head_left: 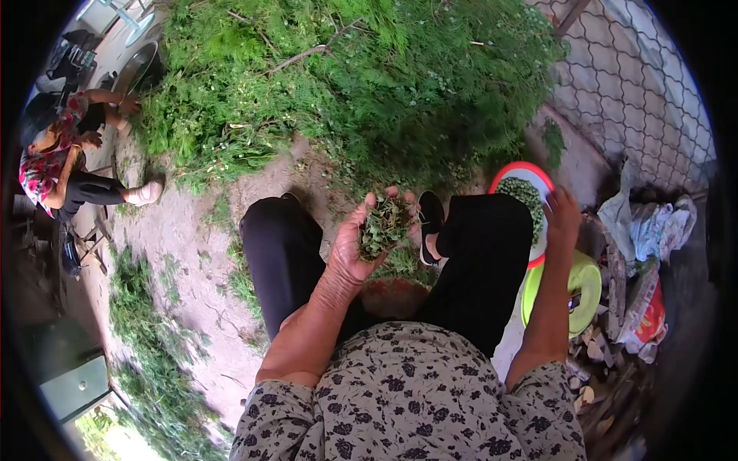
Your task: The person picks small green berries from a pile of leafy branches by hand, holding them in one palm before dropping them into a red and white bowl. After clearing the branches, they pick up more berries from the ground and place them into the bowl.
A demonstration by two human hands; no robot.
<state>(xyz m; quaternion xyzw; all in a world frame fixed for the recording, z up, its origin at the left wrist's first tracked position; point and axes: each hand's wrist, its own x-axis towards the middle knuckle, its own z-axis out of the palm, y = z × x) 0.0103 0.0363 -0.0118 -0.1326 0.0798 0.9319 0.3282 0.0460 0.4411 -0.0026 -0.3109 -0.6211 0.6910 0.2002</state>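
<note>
- The leafy clump (384, 225) is a bit longer than it is wide. Its long way runs from about 7 o'clock to 1 o'clock, and little stems poke out all around.
- It sits in your left hand (360, 244), between your two knees. That hand is cupped round it, palm up, with the fingers pointing to about 1 o'clock.
- Your right hand (562, 213) is well apart from the clump, at 3 o'clock from it. It is at the right side of the red-rimmed bowl (510, 167). You can't tell if its fingers are pinched or loose.
- The bowl has small green balls (523, 198) in it.
- A lime-green tub (589, 296) is just beside the bowl, near 4 o'clock from the clump.
- A big heap of green branches (346, 84) is at 12 o'clock.
- Another person (58, 157) sits near 10 o'clock.
</note>
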